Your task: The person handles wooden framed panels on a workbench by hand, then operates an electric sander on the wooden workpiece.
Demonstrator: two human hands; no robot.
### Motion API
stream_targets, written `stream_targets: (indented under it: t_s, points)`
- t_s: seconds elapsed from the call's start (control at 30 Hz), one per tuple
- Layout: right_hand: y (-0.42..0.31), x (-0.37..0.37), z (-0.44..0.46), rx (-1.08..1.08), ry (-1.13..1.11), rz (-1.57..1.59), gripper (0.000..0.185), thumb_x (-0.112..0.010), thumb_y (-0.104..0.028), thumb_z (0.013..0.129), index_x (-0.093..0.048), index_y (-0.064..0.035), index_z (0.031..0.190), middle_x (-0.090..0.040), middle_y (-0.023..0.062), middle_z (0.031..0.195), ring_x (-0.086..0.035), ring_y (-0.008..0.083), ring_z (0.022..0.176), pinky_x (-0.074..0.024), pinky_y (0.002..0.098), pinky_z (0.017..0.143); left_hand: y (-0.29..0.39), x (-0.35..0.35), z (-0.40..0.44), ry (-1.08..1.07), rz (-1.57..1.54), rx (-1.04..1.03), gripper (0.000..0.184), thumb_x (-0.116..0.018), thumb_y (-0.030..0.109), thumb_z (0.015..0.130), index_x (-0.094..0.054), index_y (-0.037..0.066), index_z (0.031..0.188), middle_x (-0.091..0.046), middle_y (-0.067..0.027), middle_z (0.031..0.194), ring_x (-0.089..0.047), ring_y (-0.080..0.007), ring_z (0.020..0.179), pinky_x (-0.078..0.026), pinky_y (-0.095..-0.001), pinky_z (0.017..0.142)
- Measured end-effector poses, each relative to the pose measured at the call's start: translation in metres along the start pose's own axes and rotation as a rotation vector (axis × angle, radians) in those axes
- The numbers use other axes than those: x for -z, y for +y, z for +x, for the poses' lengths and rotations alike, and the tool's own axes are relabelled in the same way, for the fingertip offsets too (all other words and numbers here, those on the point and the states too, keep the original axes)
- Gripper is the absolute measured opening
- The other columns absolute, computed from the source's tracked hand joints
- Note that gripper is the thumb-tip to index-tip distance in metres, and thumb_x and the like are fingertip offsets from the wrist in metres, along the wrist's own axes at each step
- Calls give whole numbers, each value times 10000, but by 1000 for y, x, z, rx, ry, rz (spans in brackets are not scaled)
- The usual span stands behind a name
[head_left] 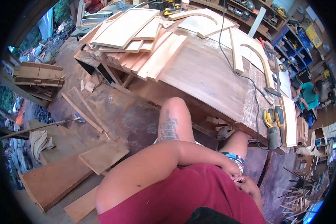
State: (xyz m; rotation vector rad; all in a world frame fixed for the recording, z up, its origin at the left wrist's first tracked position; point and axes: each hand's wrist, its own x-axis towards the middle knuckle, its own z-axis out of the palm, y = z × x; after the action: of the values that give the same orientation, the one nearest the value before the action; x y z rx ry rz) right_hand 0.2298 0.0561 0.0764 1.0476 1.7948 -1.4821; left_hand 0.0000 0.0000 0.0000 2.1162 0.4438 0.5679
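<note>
My left hand reaches across the front of my dark red shirt, close to my patterned shorts. My right hand meets it there, the fingertips of both drawn together. Both hands look closed in a pinch. Whatever lies between the fingers, if anything, is too small or hidden to make out. Beyond my knees stands a wooden workbench. On its near right side sits a yellow and black power sander, apart from my hands.
Light wooden panels and boards are stacked on the bench's left. Arched wooden frames and a black cord lie on it. Planks and a long-handled tool cover the floor at left. A person in teal is at right.
</note>
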Motion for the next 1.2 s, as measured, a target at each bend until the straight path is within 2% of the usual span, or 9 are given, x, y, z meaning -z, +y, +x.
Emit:
stream_targets:
  t_s: [0.27,0.43,0.53,0.63,0.7,0.8,0.9,1.0,1.2]
  points:
    - [-83,4,46,94,-163,-168,168,-748,-148,958,-707,-39,1079,-709,-24,989,-625,70,921,-519,258,843,37,44,-118,370,-83,356,252,-767,319,847,-763,86,942,-750,-130,876,-706,-310,791,-536,-433,724]
    - [-114,19,80,175,35,-204,267,-767,-205,951,-677,-29,1130,-697,19,978,-628,101,889,-535,280,796,95,134,-283,1503,162,625,223,-769,232,841,-746,124,1034,-713,-104,988,-688,-278,988,-542,-386,887]
    - [-125,27,109,297,135,-294,317,-781,-221,929,-671,-14,1143,-715,54,961,-656,124,875,-549,300,787,135,175,-426,1910,991,685,299,-728,114,843,-663,12,1117,-653,-161,1193,-623,-307,1140,-479,-392,1028]
    - [-156,21,115,385,215,-363,357,-786,-236,923,-665,-4,1165,-728,84,960,-674,146,870,-555,309,793,167,195,-547,1513,1435,1585,604,-754,115,824,-558,73,1394,-510,-185,1472,-456,-317,1409,-395,-478,1150]
    - [-159,17,116,370,135,-330,396,-783,-269,930,-656,-3,1194,-732,98,964,-683,159,880,-556,310,806,188,201,-576,1346,1365,1790,780,-795,144,805,-465,142,1512,-409,-167,1588,-357,-341,1495,-347,-512,1194]
    - [-140,16,124,370,91,-324,389,-780,-244,937,-652,-8,1217,-726,90,974,-674,151,902,-552,306,813,180,207,-628,1108,1304,1761,842,-837,201,777,-451,177,1525,-398,-126,1616,-326,-354,1516,-318,-501,1218]
    - [-131,15,117,344,86,-286,357,-781,-201,934,-657,-12,1211,-714,70,980,-661,138,910,-547,298,818,194,234,-633,1025,1326,1564,426,-781,146,784,-634,120,1183,-653,-110,1176,-596,-337,1186,-443,-504,1063]
    - [-120,18,109,349,99,-239,366,-785,-180,926,-655,-8,1222,-706,59,971,-659,133,899,-548,289,821,214,250,-616,982,1396,1320,284,-769,147,785,-621,84,1020,-631,-106,978,-620,-339,985,-495,-471,926]
    - [-91,29,113,424,137,-134,396,-785,-224,920,-660,10,1214,-715,81,946,-661,142,865,-543,302,803,279,312,-552,1015,1871,971,189,-689,140,872,-616,75,1035,-635,-138,982,-621,-354,959,-519,-460,838]
